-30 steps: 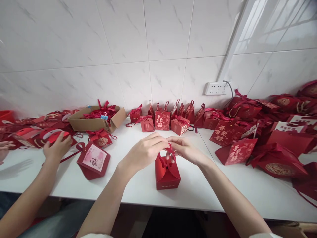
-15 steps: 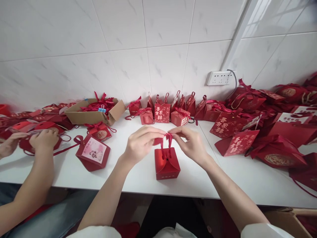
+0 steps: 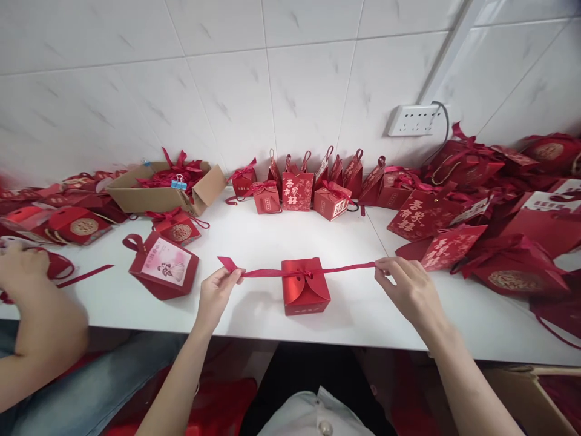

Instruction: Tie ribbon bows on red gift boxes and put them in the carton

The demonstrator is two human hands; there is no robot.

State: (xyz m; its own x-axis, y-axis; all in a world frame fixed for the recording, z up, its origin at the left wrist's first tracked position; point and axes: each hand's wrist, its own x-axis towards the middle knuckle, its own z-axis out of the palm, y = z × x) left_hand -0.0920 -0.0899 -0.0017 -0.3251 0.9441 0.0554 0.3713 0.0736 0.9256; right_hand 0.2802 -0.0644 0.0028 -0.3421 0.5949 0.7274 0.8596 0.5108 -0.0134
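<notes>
A small red gift box (image 3: 305, 293) stands on the white table, its curved top flaps folded together. A red ribbon (image 3: 267, 274) crosses its top and is knotted at the middle. My left hand (image 3: 218, 293) pinches the ribbon's left end, and a short tail sticks out past the fingers. Out to the right of the box, my right hand (image 3: 406, 290) pinches the other end. The ribbon is stretched nearly level between both hands. Neither hand touches the box.
Left of my left hand is a red box with a picture card (image 3: 167, 266). A cardboard box (image 3: 154, 200) full of ribbons stands behind it. Finished-looking red boxes (image 3: 297, 191) line the wall; more pile up at right. A co-worker's hand (image 3: 22, 266) is at far left.
My hands have moved apart and down, from close together above the box to either side. The ribbon's raised loops have been drawn into a knot flat on the box top.
</notes>
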